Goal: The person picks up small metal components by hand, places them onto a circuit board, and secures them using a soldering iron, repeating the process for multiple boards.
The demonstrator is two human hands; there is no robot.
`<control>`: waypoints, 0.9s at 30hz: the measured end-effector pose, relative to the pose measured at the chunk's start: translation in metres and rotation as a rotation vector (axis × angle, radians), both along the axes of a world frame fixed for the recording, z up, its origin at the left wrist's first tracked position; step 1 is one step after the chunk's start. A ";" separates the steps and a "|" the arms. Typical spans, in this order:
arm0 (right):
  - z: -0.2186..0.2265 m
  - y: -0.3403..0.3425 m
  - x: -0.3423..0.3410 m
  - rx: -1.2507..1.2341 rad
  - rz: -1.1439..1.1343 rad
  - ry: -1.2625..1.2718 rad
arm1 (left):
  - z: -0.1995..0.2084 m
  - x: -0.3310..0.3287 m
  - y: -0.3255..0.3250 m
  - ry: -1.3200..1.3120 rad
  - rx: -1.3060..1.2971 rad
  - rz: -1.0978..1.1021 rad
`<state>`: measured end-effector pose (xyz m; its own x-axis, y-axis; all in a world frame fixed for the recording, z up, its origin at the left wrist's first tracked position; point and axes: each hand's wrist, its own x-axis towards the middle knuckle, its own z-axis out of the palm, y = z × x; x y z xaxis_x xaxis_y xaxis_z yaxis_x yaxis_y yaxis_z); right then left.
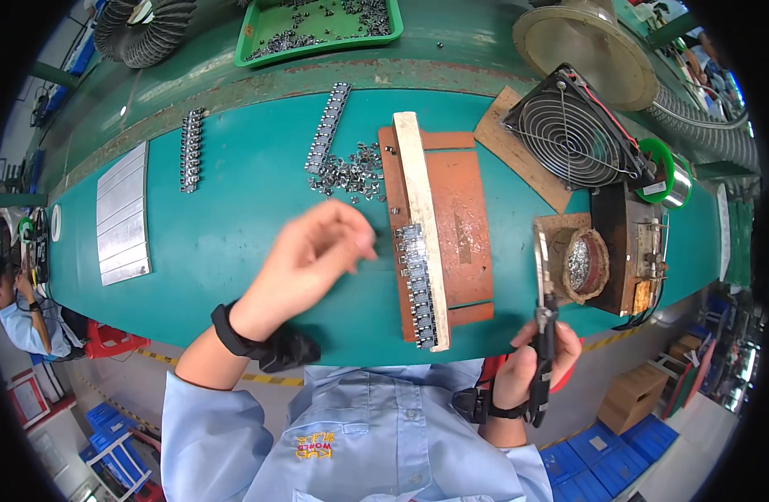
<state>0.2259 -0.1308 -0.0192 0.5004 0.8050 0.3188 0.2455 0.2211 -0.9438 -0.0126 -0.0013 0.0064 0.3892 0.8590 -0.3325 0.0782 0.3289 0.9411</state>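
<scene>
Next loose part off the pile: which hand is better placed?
Left, I'd judge. The left hand is nearer the pile of small metal parts and holds no visible tool, though blur hides whether its fingers pinch a part. The right hand grips a soldering iron beyond the wooden strip.

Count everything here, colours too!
Mat: one, green, centre
Component strips: three, grey, mat and block
Loose parts: many, silver, mat
Tray: one, green, top
Panel: one, silver, left
Block: one, brown, centre
Bar: one, cream, on block
Fan: one, black, right
Pot: one, brown, right
Spool: one, green, right
Hoses: two, grey, top corners
Crates: several, blue, floor
Co-worker: one, blue shirt, left
Tool: one, black, right
Left hand: one, bare, over mat
Right hand: one, bare, holding tool
</scene>
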 end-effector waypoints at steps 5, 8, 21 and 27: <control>-0.008 0.008 -0.004 -0.049 0.044 -0.056 | 0.001 -0.013 0.016 0.558 0.597 0.116; -0.009 0.006 0.000 -0.069 0.068 -0.035 | -0.001 -0.006 0.019 0.625 0.715 0.110; -0.014 0.004 0.005 -0.064 0.081 -0.054 | 0.006 0.008 0.000 0.174 0.288 0.059; -0.009 0.005 0.006 -0.127 0.099 -0.049 | 0.012 0.003 -0.011 -0.159 -0.181 -0.107</control>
<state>0.2316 -0.1259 -0.0277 0.4027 0.8850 0.2339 0.2750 0.1267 -0.9530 -0.0097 -0.0119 0.0179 0.5343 0.7422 -0.4045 -0.0221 0.4907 0.8711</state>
